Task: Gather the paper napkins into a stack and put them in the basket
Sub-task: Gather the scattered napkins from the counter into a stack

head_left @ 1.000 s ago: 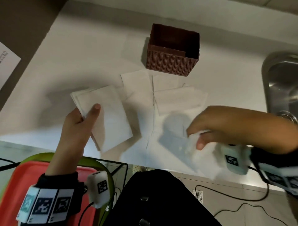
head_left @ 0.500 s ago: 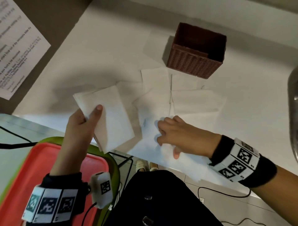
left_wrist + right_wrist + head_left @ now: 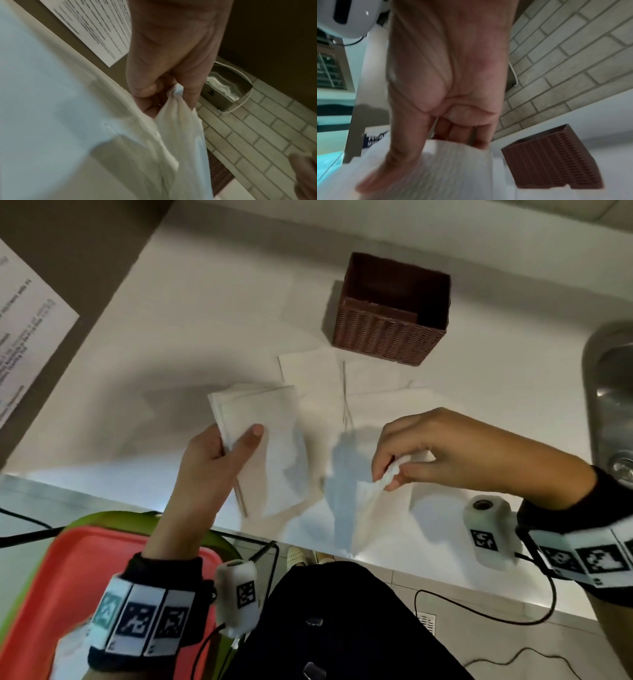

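In the head view my left hand (image 3: 238, 436) holds a stack of white napkins (image 3: 274, 446) just above the white counter, thumb on top and fingers underneath. To its right my right hand (image 3: 394, 474) pinches one crumpled napkin (image 3: 370, 508) by its upper edge; it hangs down over the counter's front edge. Several more napkins (image 3: 311, 371) lie flat and overlapping between my hands and the brown woven basket (image 3: 390, 337), whose inside looks dark. The basket (image 3: 551, 158) also shows in the right wrist view, beyond a bundle of napkins (image 3: 445, 169).
A steel sink (image 3: 613, 392) is set into the counter at the far right. A printed sheet (image 3: 24, 337) lies at the left. Below the counter edge a red tray (image 3: 68, 594) sits near my left wrist, and cables run across the floor.
My right hand reached down onto the napkins near the counter's front, then rose to the right with one napkin pinched. My left hand kept hold of the stack.
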A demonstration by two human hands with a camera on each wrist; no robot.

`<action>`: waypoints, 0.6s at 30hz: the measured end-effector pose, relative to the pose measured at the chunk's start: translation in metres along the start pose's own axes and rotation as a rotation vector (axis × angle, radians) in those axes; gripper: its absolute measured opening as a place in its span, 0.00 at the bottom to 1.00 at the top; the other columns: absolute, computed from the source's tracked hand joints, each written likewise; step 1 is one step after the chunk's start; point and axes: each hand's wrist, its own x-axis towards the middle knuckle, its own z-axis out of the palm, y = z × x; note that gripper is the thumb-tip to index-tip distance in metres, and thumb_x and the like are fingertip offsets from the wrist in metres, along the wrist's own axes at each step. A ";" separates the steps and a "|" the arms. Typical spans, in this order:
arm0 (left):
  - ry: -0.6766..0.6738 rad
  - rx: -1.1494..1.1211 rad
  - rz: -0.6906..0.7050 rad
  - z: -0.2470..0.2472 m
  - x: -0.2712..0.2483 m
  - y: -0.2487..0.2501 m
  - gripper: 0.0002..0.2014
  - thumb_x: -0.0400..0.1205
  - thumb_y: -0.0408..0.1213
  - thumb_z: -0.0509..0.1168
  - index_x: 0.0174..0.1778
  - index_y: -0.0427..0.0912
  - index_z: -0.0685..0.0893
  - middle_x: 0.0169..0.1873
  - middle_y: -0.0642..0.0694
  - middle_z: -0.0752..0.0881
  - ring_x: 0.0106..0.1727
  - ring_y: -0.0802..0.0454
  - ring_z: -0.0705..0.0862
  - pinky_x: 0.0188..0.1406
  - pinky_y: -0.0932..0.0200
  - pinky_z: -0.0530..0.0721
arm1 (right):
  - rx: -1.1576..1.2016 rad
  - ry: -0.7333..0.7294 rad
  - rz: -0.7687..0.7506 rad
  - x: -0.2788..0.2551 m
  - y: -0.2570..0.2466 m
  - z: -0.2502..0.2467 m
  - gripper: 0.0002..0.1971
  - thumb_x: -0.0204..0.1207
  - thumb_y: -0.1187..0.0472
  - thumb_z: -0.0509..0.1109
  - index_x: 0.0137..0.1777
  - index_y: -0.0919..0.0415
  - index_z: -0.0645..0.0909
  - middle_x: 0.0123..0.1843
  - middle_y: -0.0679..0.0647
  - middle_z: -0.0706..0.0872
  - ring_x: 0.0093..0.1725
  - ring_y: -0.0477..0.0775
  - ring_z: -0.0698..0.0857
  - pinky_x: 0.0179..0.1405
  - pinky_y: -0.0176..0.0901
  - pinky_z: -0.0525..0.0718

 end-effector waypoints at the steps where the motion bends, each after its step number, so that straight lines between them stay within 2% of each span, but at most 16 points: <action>1: -0.035 0.015 0.009 0.007 0.000 0.002 0.06 0.81 0.44 0.69 0.47 0.46 0.88 0.39 0.52 0.92 0.39 0.59 0.90 0.33 0.68 0.85 | 0.040 0.040 -0.009 -0.001 -0.006 -0.003 0.06 0.71 0.58 0.78 0.47 0.49 0.89 0.45 0.40 0.88 0.46 0.34 0.83 0.41 0.19 0.72; 3: -0.123 0.064 -0.006 0.023 0.000 0.004 0.06 0.80 0.44 0.70 0.41 0.47 0.88 0.33 0.52 0.92 0.35 0.57 0.89 0.33 0.64 0.85 | 0.137 0.190 -0.031 0.002 -0.017 -0.007 0.06 0.71 0.57 0.78 0.46 0.46 0.88 0.44 0.37 0.87 0.45 0.32 0.84 0.43 0.19 0.72; 4: -0.177 0.079 -0.028 0.031 0.000 0.005 0.06 0.80 0.44 0.70 0.40 0.49 0.89 0.33 0.53 0.93 0.35 0.57 0.90 0.35 0.62 0.87 | 0.177 0.263 -0.032 0.007 -0.020 -0.007 0.07 0.71 0.57 0.78 0.46 0.46 0.86 0.44 0.35 0.87 0.45 0.33 0.84 0.44 0.20 0.74; 6: -0.294 0.081 -0.073 0.046 -0.001 0.006 0.06 0.82 0.43 0.68 0.45 0.50 0.90 0.40 0.53 0.94 0.43 0.56 0.92 0.45 0.58 0.89 | 0.192 0.336 -0.008 0.023 -0.019 -0.002 0.06 0.72 0.59 0.78 0.47 0.49 0.87 0.44 0.36 0.87 0.46 0.38 0.86 0.46 0.26 0.77; 8: -0.369 0.050 -0.122 0.054 -0.002 0.006 0.10 0.86 0.42 0.63 0.54 0.46 0.89 0.48 0.48 0.94 0.50 0.51 0.92 0.50 0.54 0.89 | 0.152 0.341 0.047 0.040 -0.011 0.006 0.06 0.73 0.58 0.77 0.48 0.54 0.89 0.43 0.37 0.87 0.45 0.37 0.85 0.46 0.27 0.77; 10: -0.383 0.010 -0.172 0.054 -0.001 0.007 0.14 0.88 0.47 0.59 0.56 0.47 0.88 0.50 0.48 0.94 0.53 0.50 0.92 0.50 0.55 0.88 | 0.117 0.341 0.108 0.052 -0.001 0.013 0.07 0.73 0.57 0.77 0.50 0.56 0.89 0.43 0.39 0.88 0.44 0.37 0.84 0.45 0.24 0.75; 12: -0.389 -0.014 -0.186 0.051 -0.001 0.009 0.17 0.88 0.53 0.53 0.53 0.55 0.88 0.49 0.54 0.94 0.53 0.55 0.91 0.51 0.59 0.87 | 0.090 0.352 0.149 0.058 0.005 0.016 0.09 0.74 0.56 0.76 0.52 0.56 0.89 0.45 0.43 0.88 0.46 0.43 0.84 0.43 0.21 0.72; 14: -0.418 -0.074 -0.195 0.049 -0.001 0.011 0.21 0.84 0.61 0.51 0.54 0.57 0.87 0.52 0.56 0.93 0.55 0.59 0.90 0.55 0.61 0.86 | 0.106 0.374 0.161 0.061 0.006 0.017 0.09 0.74 0.56 0.76 0.52 0.56 0.89 0.47 0.45 0.90 0.47 0.46 0.84 0.43 0.21 0.72; 16: -0.437 -0.101 -0.174 0.051 -0.003 0.014 0.22 0.79 0.62 0.55 0.58 0.55 0.85 0.54 0.54 0.93 0.56 0.58 0.90 0.55 0.62 0.87 | 0.154 0.403 0.158 0.066 0.002 0.020 0.09 0.74 0.57 0.76 0.52 0.58 0.89 0.49 0.48 0.91 0.49 0.46 0.85 0.48 0.25 0.75; 18: -0.366 -0.044 -0.124 0.054 -0.004 0.014 0.17 0.80 0.56 0.63 0.60 0.53 0.84 0.53 0.53 0.92 0.55 0.54 0.91 0.53 0.58 0.89 | 0.191 0.460 0.150 0.070 -0.001 0.025 0.11 0.75 0.58 0.76 0.55 0.59 0.87 0.52 0.50 0.91 0.53 0.48 0.86 0.55 0.33 0.79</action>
